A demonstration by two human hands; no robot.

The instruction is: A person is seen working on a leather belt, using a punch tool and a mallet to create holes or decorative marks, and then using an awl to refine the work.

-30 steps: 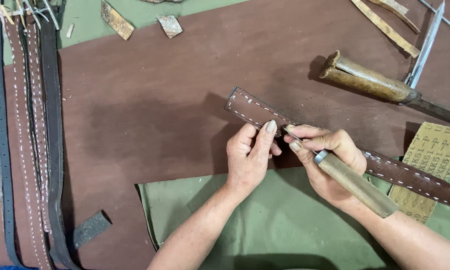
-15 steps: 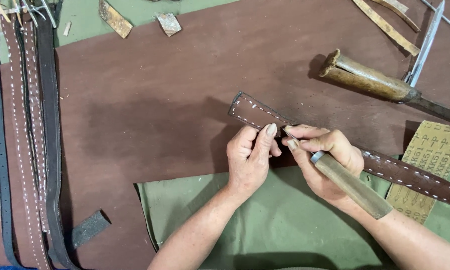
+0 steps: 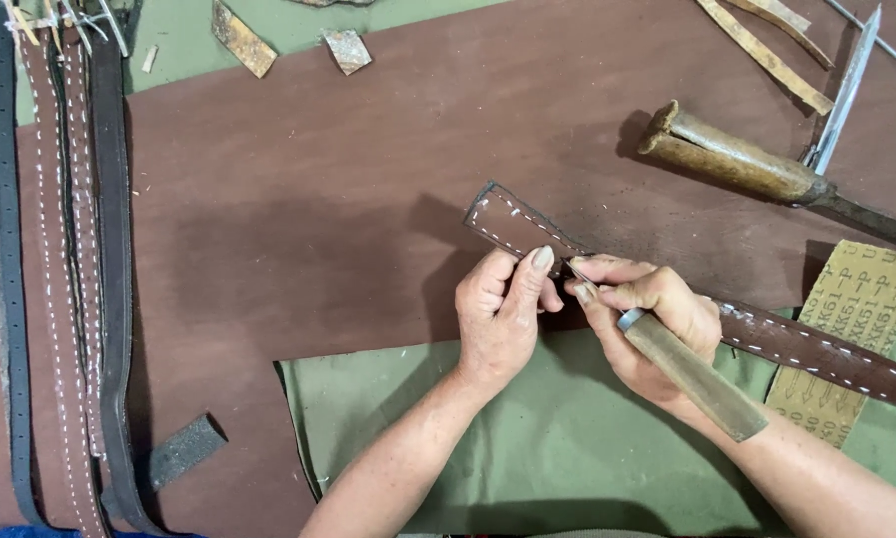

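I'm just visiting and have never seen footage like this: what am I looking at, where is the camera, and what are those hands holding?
There is no machine here, only a person's two bare hands, filmed from a camera worn on their head and looking down. The left hand pins a brown stitched strap against a brown leather sheet. The right hand grips a wooden-handled tool, its tip at the strap. More straps lie at the left edge, another wooden-handled tool at upper right, sandpaper at the right, and green cloth below.

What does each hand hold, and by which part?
The right hand grips a tool by its wooden handle. The left hand pinches the stitched brown strap near its free end.
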